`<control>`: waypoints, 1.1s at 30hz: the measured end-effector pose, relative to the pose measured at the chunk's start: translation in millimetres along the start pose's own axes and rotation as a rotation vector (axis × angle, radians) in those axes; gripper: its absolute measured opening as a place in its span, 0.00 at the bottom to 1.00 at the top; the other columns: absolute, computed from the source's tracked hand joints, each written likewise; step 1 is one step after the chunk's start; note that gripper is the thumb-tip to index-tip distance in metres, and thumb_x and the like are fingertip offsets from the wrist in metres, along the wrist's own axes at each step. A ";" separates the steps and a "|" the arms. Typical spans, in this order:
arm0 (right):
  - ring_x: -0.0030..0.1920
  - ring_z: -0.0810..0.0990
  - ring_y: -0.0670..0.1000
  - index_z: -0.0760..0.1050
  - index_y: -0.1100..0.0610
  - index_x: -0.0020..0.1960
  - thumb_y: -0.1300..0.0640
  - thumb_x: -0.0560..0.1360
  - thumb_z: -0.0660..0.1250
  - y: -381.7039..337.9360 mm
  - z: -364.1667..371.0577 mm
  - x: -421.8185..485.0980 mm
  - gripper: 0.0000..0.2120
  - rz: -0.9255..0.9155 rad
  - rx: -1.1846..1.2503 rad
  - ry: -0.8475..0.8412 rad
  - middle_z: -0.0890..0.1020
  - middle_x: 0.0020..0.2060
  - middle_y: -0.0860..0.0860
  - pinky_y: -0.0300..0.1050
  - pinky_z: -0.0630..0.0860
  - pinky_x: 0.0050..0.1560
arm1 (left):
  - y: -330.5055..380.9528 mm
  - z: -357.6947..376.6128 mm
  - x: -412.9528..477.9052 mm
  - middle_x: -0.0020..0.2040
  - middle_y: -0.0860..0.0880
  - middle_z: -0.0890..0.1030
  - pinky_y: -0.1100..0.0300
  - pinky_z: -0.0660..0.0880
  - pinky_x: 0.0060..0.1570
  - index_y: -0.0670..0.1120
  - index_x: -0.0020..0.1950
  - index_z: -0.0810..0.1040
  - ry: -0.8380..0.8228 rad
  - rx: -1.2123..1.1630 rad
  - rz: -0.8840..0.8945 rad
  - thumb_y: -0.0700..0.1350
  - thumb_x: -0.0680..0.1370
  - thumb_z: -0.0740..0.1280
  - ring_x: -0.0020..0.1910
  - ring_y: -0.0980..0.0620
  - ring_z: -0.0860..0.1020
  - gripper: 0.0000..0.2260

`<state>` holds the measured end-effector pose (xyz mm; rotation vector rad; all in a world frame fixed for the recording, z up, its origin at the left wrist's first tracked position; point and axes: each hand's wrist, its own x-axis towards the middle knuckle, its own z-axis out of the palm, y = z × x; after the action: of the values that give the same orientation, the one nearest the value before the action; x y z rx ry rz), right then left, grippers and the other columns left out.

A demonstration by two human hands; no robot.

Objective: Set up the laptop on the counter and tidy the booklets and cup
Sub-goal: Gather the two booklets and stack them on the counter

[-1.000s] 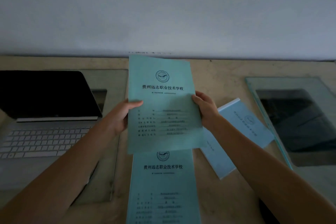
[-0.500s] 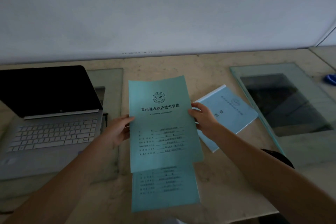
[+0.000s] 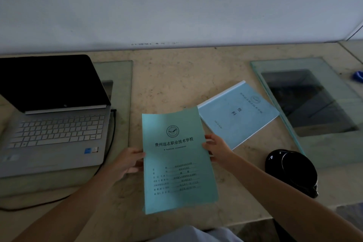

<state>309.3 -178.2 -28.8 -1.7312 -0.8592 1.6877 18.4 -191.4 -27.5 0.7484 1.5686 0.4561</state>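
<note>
We grip the green booklet (image 3: 177,161) with our left hand (image 3: 125,163) and right hand (image 3: 217,148), each closed on a side edge, above the bench (image 3: 176,80). Its cover reads 贵州远志职业技术学校. At two o'clock lies a blue booklet (image 3: 238,113) marked 资料; at nine, the open laptop (image 3: 57,124); at four, a black cup (image 3: 292,171).
</note>
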 end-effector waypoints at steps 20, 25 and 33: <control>0.44 0.83 0.53 0.73 0.57 0.55 0.64 0.77 0.63 16.3 2.4 7.0 0.09 0.042 -0.092 0.087 0.82 0.47 0.54 0.47 0.80 0.40 | -11.6 -3.3 16.4 0.41 0.47 0.81 0.63 0.73 0.33 0.46 0.42 0.80 0.104 0.472 0.098 0.42 0.77 0.65 0.41 0.52 0.79 0.06; 0.44 0.83 0.53 0.74 0.56 0.53 0.65 0.76 0.63 16.6 2.1 13.4 0.08 0.033 -0.118 0.104 0.82 0.44 0.53 0.46 0.80 0.38 | -6.5 -3.5 21.8 0.41 0.49 0.81 0.63 0.74 0.33 0.44 0.46 0.80 0.141 0.493 0.121 0.42 0.76 0.66 0.41 0.53 0.78 0.04; 0.42 0.84 0.49 0.80 0.52 0.48 0.65 0.75 0.63 15.0 -1.6 19.4 0.11 -0.007 -0.236 0.140 0.84 0.43 0.47 0.48 0.83 0.41 | -1.6 -2.8 28.9 0.38 0.49 0.83 0.62 0.75 0.32 0.44 0.48 0.77 0.189 0.540 0.138 0.42 0.74 0.70 0.35 0.53 0.82 0.05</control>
<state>311.8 -172.7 -52.6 -1.9737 -1.0309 1.4877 15.0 -172.2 -49.0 1.2595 1.8508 0.2018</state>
